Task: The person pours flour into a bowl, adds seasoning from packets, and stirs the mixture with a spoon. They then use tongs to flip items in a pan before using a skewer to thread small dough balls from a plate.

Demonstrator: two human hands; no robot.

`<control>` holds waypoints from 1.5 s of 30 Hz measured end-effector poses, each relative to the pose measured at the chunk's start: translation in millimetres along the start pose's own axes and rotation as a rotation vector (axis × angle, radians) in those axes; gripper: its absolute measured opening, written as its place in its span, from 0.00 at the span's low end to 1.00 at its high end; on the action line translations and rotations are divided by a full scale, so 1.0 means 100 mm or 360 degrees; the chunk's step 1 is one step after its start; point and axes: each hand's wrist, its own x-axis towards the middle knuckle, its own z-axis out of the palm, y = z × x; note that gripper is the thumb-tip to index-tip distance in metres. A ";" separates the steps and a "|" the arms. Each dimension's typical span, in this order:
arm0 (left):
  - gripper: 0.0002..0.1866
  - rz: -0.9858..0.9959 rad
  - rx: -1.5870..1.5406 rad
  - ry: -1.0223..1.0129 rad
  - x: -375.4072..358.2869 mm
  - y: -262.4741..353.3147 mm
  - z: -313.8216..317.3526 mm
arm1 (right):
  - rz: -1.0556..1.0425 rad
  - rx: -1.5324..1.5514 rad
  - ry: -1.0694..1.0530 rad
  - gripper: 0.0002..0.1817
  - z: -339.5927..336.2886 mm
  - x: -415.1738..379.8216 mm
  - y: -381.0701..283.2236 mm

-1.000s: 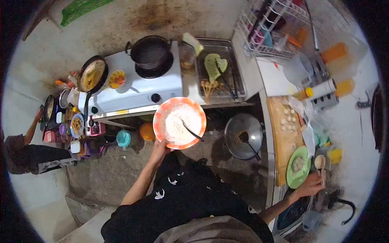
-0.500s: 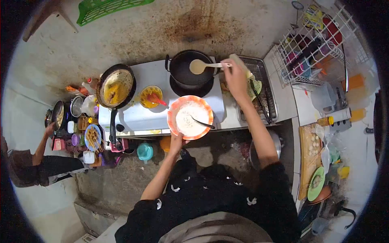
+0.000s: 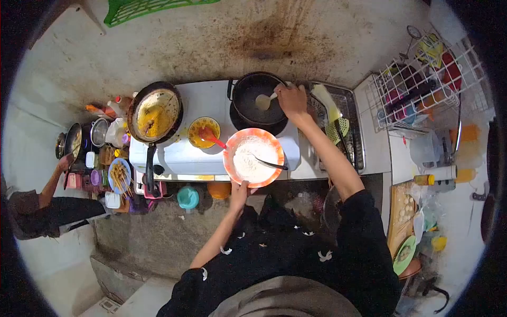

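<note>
My left hand (image 3: 240, 192) grips the near rim of an orange-and-white bowl (image 3: 228, 161), which holds something white and floury or batter-like. A dark-handled spoon (image 3: 273, 165) leans in that bowl. My right hand (image 3: 292, 101) is closed around the handle of a pale ladle (image 3: 263, 102), its head down inside a black two-handled pot (image 3: 244, 112) on the stove. What the pot contains is too dark to make out. Left of the orange bowl stands a small yellow bowl (image 3: 193, 141) with a red spoon (image 3: 214, 139) in it.
A frying pan (image 3: 174, 119) with yellow paste sits on the stove's left. Skewers lie on a blue plate (image 3: 112, 179). Another person's hand (image 3: 65, 161) is at a pan far left. A metal tray (image 3: 360, 142), dish rack (image 3: 393, 79) and wooden board (image 3: 397, 222) are at right.
My right hand has moved down and left, lowering the ladle from above the pot into it. The bowl stays in my left hand; the whole view has shifted slightly.
</note>
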 end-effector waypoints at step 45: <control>0.36 0.0145 -0.0159 0.0108 -0.12 -0.04 0.24 | 0.0132 0.0802 -0.0079 0.08 -0.86 -1.42 -0.27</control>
